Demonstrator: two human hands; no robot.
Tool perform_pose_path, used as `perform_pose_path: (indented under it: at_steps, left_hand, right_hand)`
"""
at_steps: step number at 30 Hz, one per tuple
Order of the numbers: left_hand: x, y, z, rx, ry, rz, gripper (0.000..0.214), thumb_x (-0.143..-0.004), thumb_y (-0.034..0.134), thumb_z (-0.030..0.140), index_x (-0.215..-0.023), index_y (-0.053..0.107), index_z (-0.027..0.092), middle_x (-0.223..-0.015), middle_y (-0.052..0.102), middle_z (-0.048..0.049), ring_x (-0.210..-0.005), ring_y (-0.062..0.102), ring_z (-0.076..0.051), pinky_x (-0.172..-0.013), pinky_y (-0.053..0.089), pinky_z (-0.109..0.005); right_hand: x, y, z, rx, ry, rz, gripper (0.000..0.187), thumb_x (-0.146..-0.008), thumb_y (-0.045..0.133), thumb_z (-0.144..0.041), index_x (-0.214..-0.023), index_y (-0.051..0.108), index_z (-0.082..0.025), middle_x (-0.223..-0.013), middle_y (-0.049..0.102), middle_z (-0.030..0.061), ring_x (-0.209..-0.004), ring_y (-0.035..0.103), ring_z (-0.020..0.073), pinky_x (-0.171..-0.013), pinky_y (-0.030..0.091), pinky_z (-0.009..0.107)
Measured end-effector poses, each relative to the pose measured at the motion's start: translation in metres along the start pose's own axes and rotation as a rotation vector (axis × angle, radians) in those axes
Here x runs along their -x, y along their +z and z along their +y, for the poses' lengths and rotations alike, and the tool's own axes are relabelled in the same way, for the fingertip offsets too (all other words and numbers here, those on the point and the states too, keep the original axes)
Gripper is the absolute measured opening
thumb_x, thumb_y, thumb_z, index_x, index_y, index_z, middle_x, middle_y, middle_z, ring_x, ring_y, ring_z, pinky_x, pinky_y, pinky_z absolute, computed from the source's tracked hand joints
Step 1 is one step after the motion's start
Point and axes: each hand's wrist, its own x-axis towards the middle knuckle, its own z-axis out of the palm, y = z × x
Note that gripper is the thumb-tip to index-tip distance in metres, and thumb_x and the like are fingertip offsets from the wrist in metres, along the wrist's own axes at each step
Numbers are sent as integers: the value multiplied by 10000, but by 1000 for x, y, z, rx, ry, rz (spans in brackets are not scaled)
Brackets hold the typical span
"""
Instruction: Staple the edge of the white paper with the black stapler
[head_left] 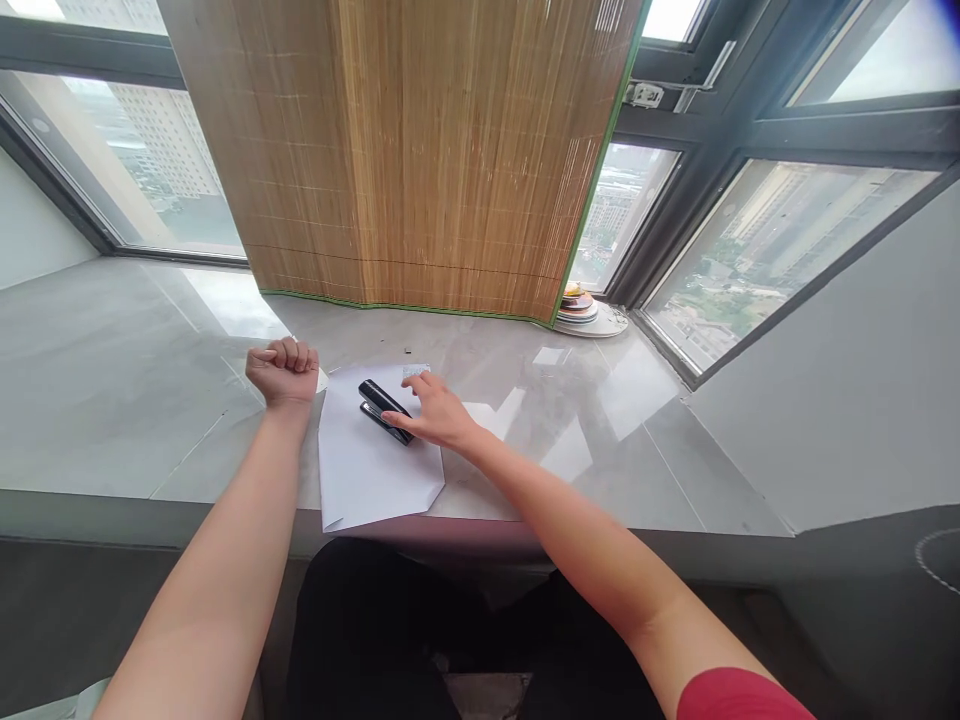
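On the grey stone ledge lies a stack of white paper (367,485), with one front corner turned up. A black stapler (381,398) rests slantwise on the paper, its arm raised from its base. My right hand (439,412) is over the stapler's near end, fingers spread. Its thumb overlaps the stapler, and I cannot tell how firmly it touches. Just behind those fingertips is a small pale printed piece (416,370), partly covered. My left hand (283,370) is curled into a fist, left of the paper, with nothing visible in it.
A bamboo blind (435,160) hangs in front of the window down to the ledge (225,440). At its lower right corner stands a stack of plates (589,315). A tiny dark bit (408,350) lies behind the paper. The ledge's front edge is close to my knees.
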Motion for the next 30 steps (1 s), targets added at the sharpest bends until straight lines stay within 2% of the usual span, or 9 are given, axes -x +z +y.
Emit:
perform_pose_path:
  at_steps: [3, 5, 7, 11, 17, 20, 23, 26, 30]
  left_hand:
    - [0, 1, 0, -9, -4, -11, 409, -834, 463, 250, -695, 82, 201, -626, 72, 11, -572, 103, -136, -542, 180, -338]
    - [0, 1, 0, -5, -10, -27, 407, -843, 461, 243, -694, 85, 203, -625, 74, 12, -568, 104, -133, -539, 181, -333]
    - [0, 1, -1, 6, -11, -40, 404, -860, 458, 244, -688, 94, 205, -623, 76, 15, -558, 112, -128, -532, 178, -322]
    - [-1, 2, -2, 29, -21, -67, 421, -892, 482, 260, -685, 117, 222, -605, 94, 28, -542, 122, -127, -507, 172, -317]
    - [0, 6, -6, -32, -41, -89, 497, -906, 561, 222, -683, 117, 232, -583, 118, 39, -522, 141, -119, -499, 206, -315]
    - [2, 11, -12, -106, -81, -168, 486, -843, 564, 170, -641, 127, 239, -545, 139, 34, -511, 160, -119, -495, 205, -310]
    - [14, 29, -27, -214, -124, -290, 459, -714, 594, 153, -581, 162, 229, -535, 177, 26, -505, 210, -110, -499, 213, -293]
    - [43, 65, -53, -413, -199, -450, 389, -586, 612, 157, -530, 232, 215, -553, 209, 30, -519, 249, -96, -510, 196, -281]
    - [89, 115, -100, -618, -292, -567, 359, -672, 630, 236, -540, 296, 222, -596, 268, 25, -533, 268, -94, -526, 177, -292]
  right_hand:
    - [-8, 12, -18, 64, 19, -126, 394, -1048, 645, -606, -1197, 698, -245, -1049, 748, 50, -929, 671, 220, -798, 481, 315]
    - [-8, 10, -18, 131, 27, -181, 365, -1080, 582, -578, -1024, 701, -238, -890, 733, 34, -806, 641, 206, -701, 414, 300]
    - [-1, 1, -12, 196, 17, -178, 374, -1072, 586, -564, -924, 677, -232, -848, 727, 42, -770, 622, 204, -661, 361, 300]
    - [27, -30, 18, 238, 23, -107, 347, -1051, 584, -509, -845, 633, -234, -787, 694, 36, -718, 574, 188, -653, 317, 305]
    - [83, -95, 77, 305, 140, 0, 319, -920, 657, -429, -726, 482, -246, -663, 560, -7, -634, 470, 161, -642, 292, 313]
    - [103, -109, 94, 250, 133, 56, 308, -900, 666, -424, -752, 461, -249, -667, 527, -25, -634, 460, 156, -643, 306, 308]
    - [112, -107, 102, 195, 98, 104, 285, -900, 688, -459, -844, 503, -249, -753, 579, -15, -693, 510, 171, -667, 338, 305]
    - [113, -103, 108, 158, 66, 150, 258, -912, 680, -459, -905, 536, -245, -846, 637, 17, -764, 566, 199, -701, 371, 316]
    - [111, -107, 117, 55, 16, 246, 261, -948, 669, -477, -919, 562, -240, -832, 614, 20, -768, 560, 208, -737, 405, 335]
